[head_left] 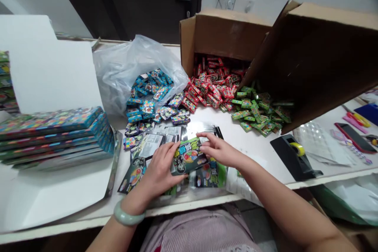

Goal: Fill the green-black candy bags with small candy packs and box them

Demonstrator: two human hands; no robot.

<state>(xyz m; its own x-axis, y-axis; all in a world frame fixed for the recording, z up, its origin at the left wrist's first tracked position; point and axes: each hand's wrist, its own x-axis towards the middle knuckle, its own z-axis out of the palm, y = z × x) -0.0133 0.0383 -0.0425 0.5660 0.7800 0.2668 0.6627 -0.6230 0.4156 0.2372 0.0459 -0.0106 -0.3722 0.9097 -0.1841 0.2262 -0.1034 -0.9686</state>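
Observation:
My left hand (159, 169) grips a flat printed packet (189, 156), black and green with colourful pictures, thumb along its lower edge and fingers at its left side. At the packet's upper right corner is my right hand (220, 150), its fingertips on the top edge and face. Beneath both hands lie more flat black-and-green packets (206, 175), overlapping in clear plastic, some with white label patches. Just beyond them are small purple-and-black boxes (168, 113).
Small blue boxes (147, 88) spill from a clear plastic bag (118, 67). Red boxes (212, 86) spill from a cardboard carton (230, 33), with green boxes (256, 110) beside them. Left stands an open white display carton (71, 189) with stacked boxes (56, 134); right, a tape dispenser (292, 157) and phone (356, 138).

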